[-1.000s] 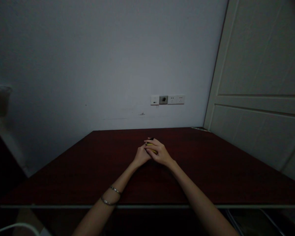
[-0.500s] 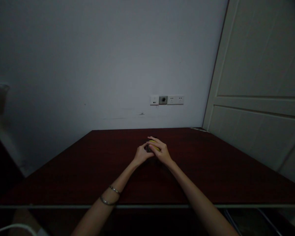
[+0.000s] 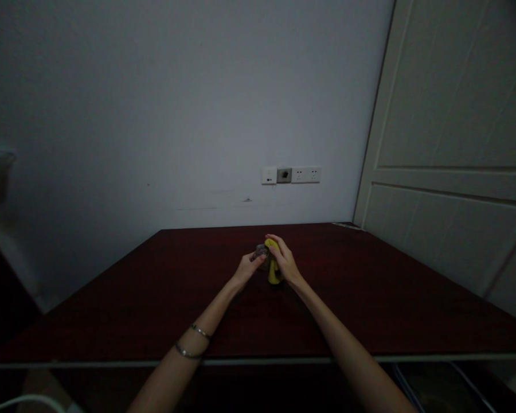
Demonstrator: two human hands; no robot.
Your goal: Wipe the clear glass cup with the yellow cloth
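Left hand (image 3: 246, 269): thumb and fingers pinching greyish lump (image 3: 260, 250), above middle of red table (image 3: 163, 298). Right hand (image 3: 287, 261): fingers close together, bent over yellow cloth (image 3: 274, 274), right of lump. Progress, judged: both items in hand, neither set down; remainder unclear.

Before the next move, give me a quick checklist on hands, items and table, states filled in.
1. Left hand on the grey item: ok, thumb and fingers hold it.
2. Right hand on the yellow item: ok, fingers hold its upper part.
3. Both items over the table, away from its edges: ok.
4. Gap between the items: cannot tell; they look side by side, contact unclear.
5. Yellow item's lower end off the table: cannot tell.
6. Light good enough for detail: not ok; the scene is dim.
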